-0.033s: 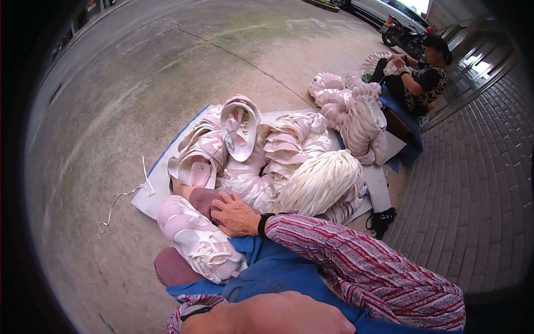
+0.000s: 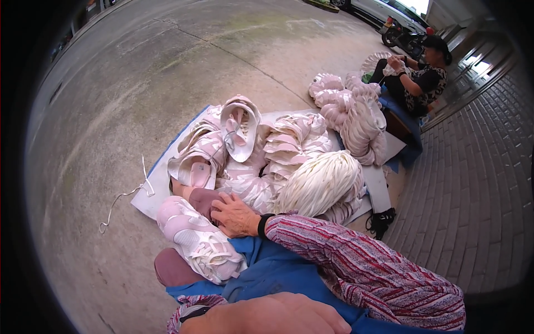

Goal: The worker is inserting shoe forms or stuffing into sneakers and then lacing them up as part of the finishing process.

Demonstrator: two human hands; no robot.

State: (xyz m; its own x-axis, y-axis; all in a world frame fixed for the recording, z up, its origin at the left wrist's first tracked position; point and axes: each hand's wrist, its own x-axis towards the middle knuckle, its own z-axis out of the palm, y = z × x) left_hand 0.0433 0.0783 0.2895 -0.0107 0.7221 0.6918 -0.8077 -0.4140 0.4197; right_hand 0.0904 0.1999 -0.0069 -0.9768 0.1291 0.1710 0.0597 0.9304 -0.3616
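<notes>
My right hand [image 2: 236,215] lies with fingers apart on my brown-clad leg [image 2: 204,201], holding nothing. Beside it, a white-and-pink laced shoe upper [image 2: 194,236] rests across my lap. My left hand [image 2: 283,314] reaches across the blue apron [image 2: 261,273] at the lower edge, back of the hand up; its fingers are mostly hidden. Beyond my right forearm lies a thick bundle of cream-white shoelaces [image 2: 320,186]. Behind that are stacked shoe uppers [image 2: 295,139], with one single upper [image 2: 240,128] standing on the pile.
A pale sheet [image 2: 153,192] lies under the piles, and a loose white lace [image 2: 119,195] trails onto the concrete. More bundled uppers [image 2: 353,111] lie farther right, near a seated person [image 2: 425,78] handling a white piece. A black tangle of cord [image 2: 381,221] hangs by the tiled wall [image 2: 467,183].
My left hand has shifted slightly to the left at the lower edge. My right hand and the shoe upper have stayed in place.
</notes>
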